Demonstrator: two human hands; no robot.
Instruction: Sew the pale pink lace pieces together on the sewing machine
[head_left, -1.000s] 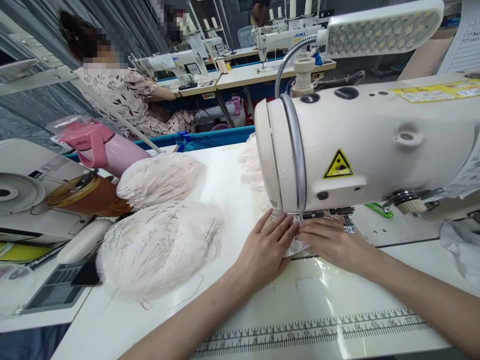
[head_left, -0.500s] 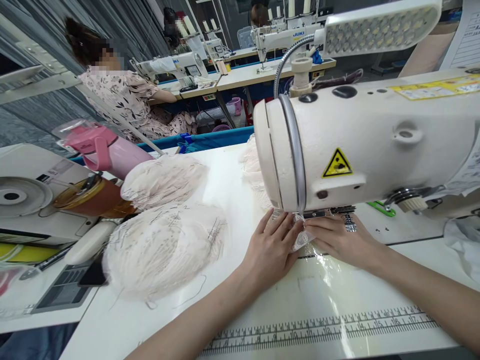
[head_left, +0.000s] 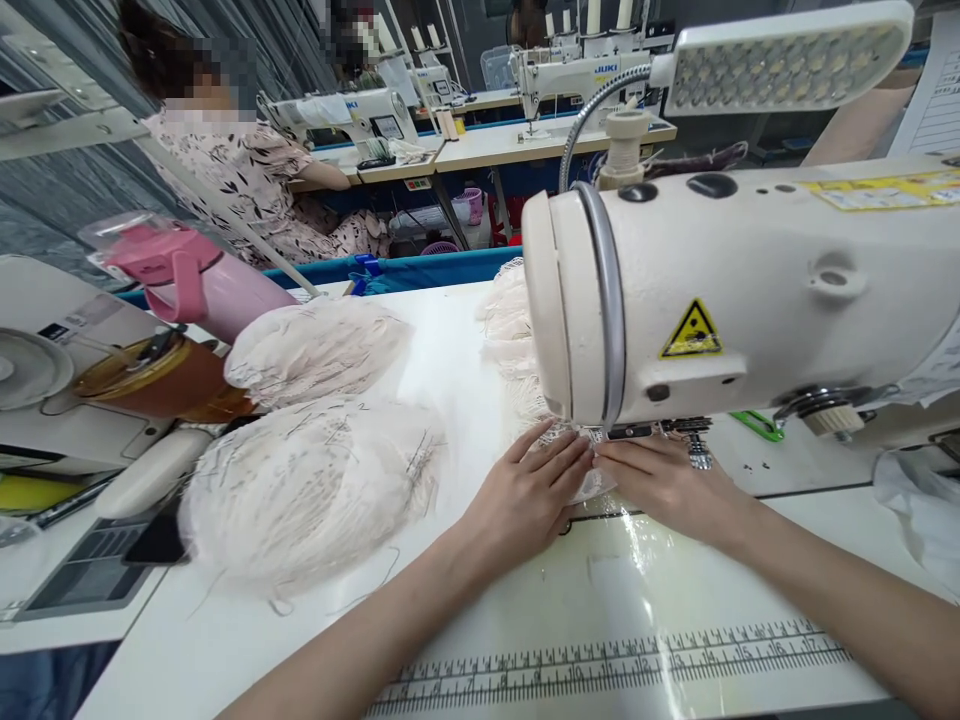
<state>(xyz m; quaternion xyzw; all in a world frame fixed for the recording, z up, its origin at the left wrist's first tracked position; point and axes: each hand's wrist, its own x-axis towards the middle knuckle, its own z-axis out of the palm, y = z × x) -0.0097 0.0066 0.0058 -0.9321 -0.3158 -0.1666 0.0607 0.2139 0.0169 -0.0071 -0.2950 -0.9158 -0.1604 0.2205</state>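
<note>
A small piece of white lace fabric (head_left: 595, 487) lies under the head of a sewing machine (head_left: 750, 290), partly covered by my fingers. My left hand (head_left: 521, 492) presses on it from the left, its fingers close together near the presser foot. From the right, my right hand (head_left: 671, 488) grips the same lace with its fingertips, just below the metal needle parts (head_left: 697, 440). The fingertips of both hands nearly meet. More pale, lacy fabric (head_left: 510, 330) lies behind the machine head. The needle point itself is hidden.
Two heaps of sheer whitish fabric (head_left: 315, 490) with loose threads lie left. Beyond them stand a pink jug (head_left: 217, 285) and an amber container (head_left: 150, 380). A printed ruler (head_left: 607, 665) runs along the front. Another person (head_left: 232, 190) sits at a machine behind.
The view has shifted slightly. Both hands, with the lace, have moved a little left relative to the machine head, and their hold looks the same.
</note>
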